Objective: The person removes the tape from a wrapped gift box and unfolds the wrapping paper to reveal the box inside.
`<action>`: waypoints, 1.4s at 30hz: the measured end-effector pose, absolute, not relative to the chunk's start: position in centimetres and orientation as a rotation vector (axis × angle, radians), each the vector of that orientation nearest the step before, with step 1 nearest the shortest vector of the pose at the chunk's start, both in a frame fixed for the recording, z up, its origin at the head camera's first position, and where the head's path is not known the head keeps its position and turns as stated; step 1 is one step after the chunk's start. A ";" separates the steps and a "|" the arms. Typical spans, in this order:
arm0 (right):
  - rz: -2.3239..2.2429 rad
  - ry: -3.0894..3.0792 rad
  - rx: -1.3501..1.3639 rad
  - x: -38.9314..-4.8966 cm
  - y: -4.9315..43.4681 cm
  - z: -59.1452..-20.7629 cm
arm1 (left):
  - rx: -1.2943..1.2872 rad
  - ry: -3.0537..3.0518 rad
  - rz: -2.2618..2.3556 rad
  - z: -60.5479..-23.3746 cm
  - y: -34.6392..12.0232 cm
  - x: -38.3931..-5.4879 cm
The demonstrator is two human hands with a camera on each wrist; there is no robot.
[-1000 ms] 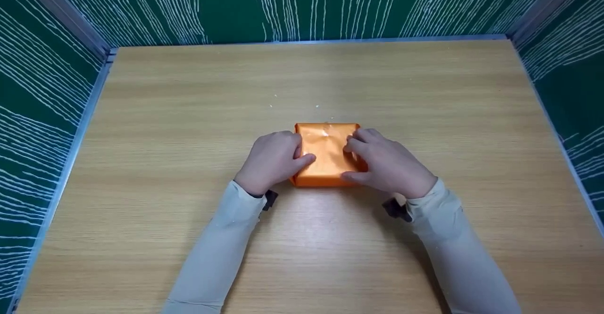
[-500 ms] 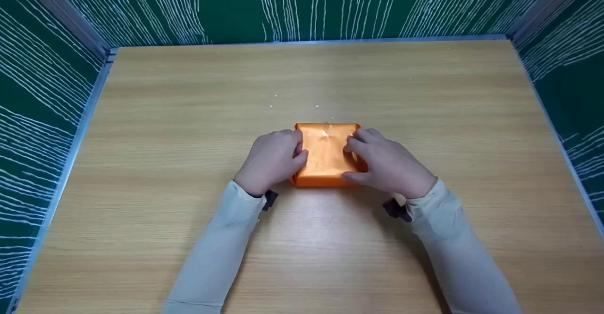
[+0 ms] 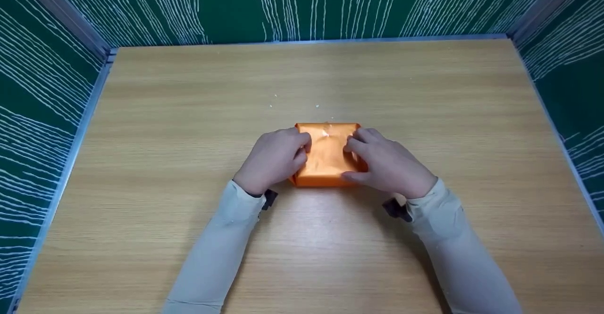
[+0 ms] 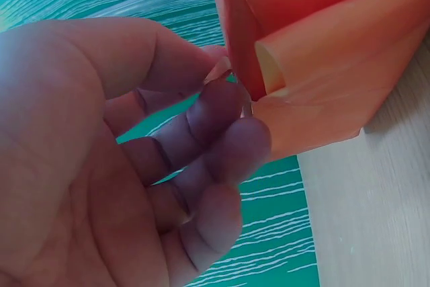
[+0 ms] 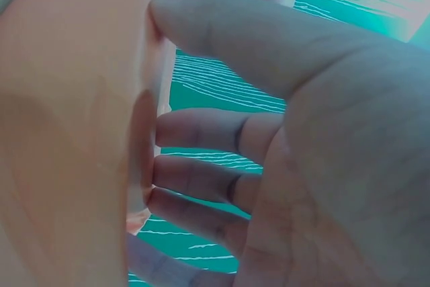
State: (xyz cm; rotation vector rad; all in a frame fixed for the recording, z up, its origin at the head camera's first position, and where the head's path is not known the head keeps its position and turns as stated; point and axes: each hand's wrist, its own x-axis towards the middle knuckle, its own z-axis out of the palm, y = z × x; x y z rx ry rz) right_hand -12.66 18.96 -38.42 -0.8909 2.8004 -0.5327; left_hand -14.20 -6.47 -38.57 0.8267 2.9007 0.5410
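A box-shaped package in orange wrapping paper (image 3: 325, 156) lies on the table between both hands. At its left end the paper is folded into a loose flap (image 4: 272, 65), whose pale inner side shows at a curled edge. My left hand (image 3: 277, 157) is at this end, with thumb and fingertips brought together on a small bit of the orange paper (image 4: 218, 70). From the right, my right hand (image 3: 389, 163) rests its fingertips and thumb on the package's top; the fingers (image 5: 201, 129) are fairly straight and spread.
The wooden table (image 3: 141, 210) has a few tiny white specks (image 3: 317, 106) behind the package. Green panels with white streaks (image 3: 302, 7) enclose the back and sides, edged in blue. Dark wrist cameras (image 3: 396, 208) sit under the light sleeves (image 3: 462, 252).
My left thumb has drawn back off the package's top toward its left end, and the left index finger has shifted slightly to the right over it. The right hand and package stay put.
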 end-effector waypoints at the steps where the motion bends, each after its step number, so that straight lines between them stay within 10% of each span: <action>1: -0.531 2.802 -0.892 -12.7 19.0 -38.4 | 0.828 2.905 0.536 -38.6 -6.5 -14.2; 42: -0.561 2.816 -0.931 -12.6 19.0 -38.5 | 0.771 2.879 0.612 -38.6 -6.6 -14.3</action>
